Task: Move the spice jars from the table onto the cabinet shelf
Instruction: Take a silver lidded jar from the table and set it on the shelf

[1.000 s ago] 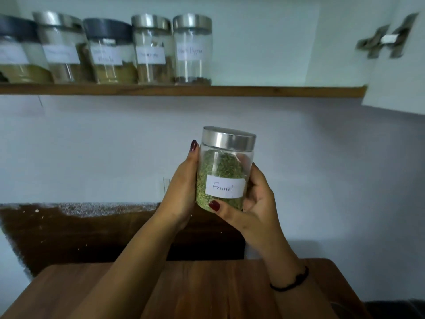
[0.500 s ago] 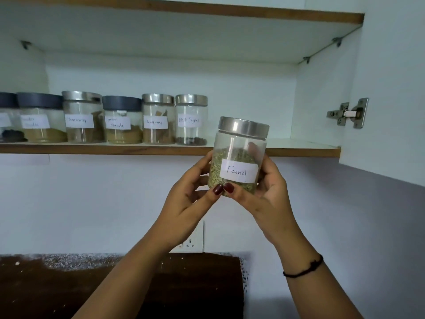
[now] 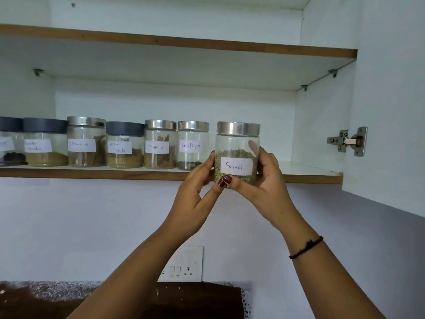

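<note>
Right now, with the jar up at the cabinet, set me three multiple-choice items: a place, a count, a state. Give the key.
1. Nearest the clear glass, steel-lidded Fennel jar stands: A Garam Masala jar; B Black Pepper jar; C Cinnamon jar.
2. Steel-lidded jars standing on the wood-edged white shelf: A one; B six; C three.
3. The Fennel jar is: A held by left hand and right hand; B standing untouched; C lying uncapped.
Key: B, it is immediately left; C, three steel lids among dark ones; A, both grip its sides.
</note>
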### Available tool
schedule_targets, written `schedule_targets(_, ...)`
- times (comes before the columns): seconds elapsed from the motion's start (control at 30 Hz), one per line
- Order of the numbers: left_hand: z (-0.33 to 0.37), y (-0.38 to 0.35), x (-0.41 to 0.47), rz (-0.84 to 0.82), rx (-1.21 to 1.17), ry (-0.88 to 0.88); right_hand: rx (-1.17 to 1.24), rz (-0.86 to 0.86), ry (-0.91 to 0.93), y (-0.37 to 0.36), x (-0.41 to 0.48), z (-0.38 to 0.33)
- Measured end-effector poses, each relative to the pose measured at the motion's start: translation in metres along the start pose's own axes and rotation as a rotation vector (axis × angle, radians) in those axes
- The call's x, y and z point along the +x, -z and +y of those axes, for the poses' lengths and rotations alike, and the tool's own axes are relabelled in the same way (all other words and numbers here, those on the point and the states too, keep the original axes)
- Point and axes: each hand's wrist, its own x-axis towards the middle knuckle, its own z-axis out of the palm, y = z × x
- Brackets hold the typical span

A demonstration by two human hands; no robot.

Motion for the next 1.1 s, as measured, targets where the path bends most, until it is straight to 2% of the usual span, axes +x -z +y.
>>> schedule_targets(0.2,-0.018,-0.003,0.019,0.071,0.213,-0.001,-0.132,-0.086,-0.044,0.003,0.028,0.006)
schedule_targets(0.4,-0.025,-0.004,0.028,0.128,0.402,-0.014,-0.275,-0.100,-0.043,0.002,0.038,0.017)
schedule_targets(0.53,-0.023,-0.003,0.032,0.191,0.412,-0.001,-0.290,-0.108,-0.094,0.005,0.041,0.016)
schedule_targets(0.73,-0.012,-0.001,0.035,0.245,0.454,-0.034,-0.477,-0.140,-0.155,0.004,0.051,0.014)
schedule_targets(1.1,-0.016,-0.003,0.044,0.271,0.541,-0.018,-0.619,-0.060,-0.205,-0.003,0.056,0.018)
